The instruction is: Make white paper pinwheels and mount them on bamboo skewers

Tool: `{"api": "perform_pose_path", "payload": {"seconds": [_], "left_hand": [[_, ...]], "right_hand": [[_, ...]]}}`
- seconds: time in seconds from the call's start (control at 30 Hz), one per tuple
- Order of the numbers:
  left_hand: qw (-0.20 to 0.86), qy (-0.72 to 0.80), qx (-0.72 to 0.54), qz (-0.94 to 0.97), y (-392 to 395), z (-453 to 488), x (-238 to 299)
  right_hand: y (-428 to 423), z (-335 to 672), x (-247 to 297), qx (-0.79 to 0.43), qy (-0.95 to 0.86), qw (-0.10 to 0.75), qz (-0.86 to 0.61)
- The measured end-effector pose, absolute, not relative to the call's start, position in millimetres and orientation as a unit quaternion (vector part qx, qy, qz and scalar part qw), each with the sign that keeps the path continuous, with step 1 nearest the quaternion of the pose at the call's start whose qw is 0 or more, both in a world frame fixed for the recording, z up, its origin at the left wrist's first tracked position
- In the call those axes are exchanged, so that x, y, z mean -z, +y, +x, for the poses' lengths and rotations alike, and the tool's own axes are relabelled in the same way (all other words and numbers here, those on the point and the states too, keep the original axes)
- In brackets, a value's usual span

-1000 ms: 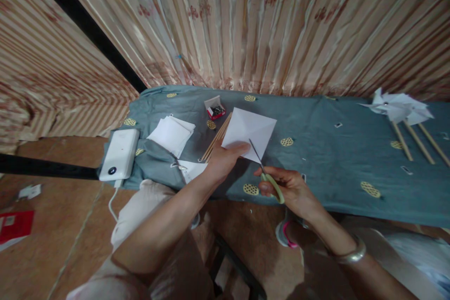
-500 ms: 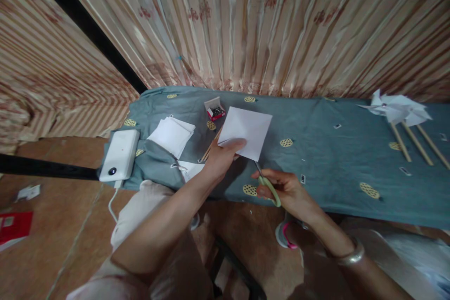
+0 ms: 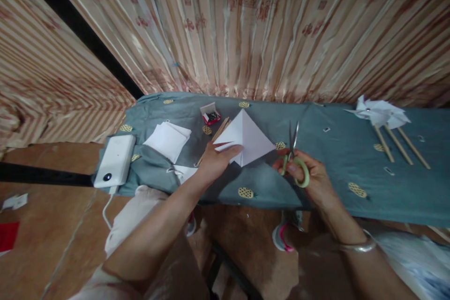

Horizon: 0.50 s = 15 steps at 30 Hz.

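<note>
My left hand (image 3: pixel 215 161) grips a white square of paper (image 3: pixel 255 138) by its near left side, thumb on top. The sheet shows a crease down its middle and a slit at its left corner, beside my fingers. My right hand (image 3: pixel 307 168) holds green-handled scissors (image 3: pixel 295 161) with the blades pointing up and slightly apart, away from the paper. Wooden sticks (image 3: pixel 222 129) lie partly under the paper and my left hand. Just behind them stands a small open red box (image 3: pixel 211 116) of dark little metal pieces.
A stack of white paper squares (image 3: pixel 168 139) lies to the left, with a white power bank (image 3: pixel 117 159) and its cable at the table's left end. Paper pinwheels (image 3: pixel 381 113) on wooden sticks lie at the right. A green patterned cloth (image 3: pixel 316 126) covers the table.
The paper has been turned so a corner points away from me, and its slit now shows at left. My right hand has moved the scissors off the paper, rightward, blades up.
</note>
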<state>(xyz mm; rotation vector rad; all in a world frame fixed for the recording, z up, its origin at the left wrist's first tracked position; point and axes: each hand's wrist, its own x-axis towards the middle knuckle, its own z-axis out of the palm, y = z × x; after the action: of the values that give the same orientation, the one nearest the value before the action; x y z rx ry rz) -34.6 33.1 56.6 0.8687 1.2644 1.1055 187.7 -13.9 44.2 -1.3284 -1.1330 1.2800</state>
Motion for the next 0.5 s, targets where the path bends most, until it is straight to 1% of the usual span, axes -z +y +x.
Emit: {"api": "perform_pose_path", "payload": {"seconds": [0.17,0.23,0.4,0.5], "left_hand": [[0.608,0.487,-0.403,0.48,24,-24,-44],[0.626,0.46,-0.371,0.508,20,-20,-37],[0.642,0.464,-0.342,0.506,14,-16,-30],[0.641,0.473,-0.338,0.502,13,-14,-33]], "right_hand": [[-3,187,-53,-0.523,-0.406,0.53,-0.53],[1,183,-56,-0.524,-0.4,0.54,-0.524],[9,171,-58,-0.516,-0.377,0.52,-0.566],[12,165,-57,-0.509,-0.37,0.524,-0.574]]}}
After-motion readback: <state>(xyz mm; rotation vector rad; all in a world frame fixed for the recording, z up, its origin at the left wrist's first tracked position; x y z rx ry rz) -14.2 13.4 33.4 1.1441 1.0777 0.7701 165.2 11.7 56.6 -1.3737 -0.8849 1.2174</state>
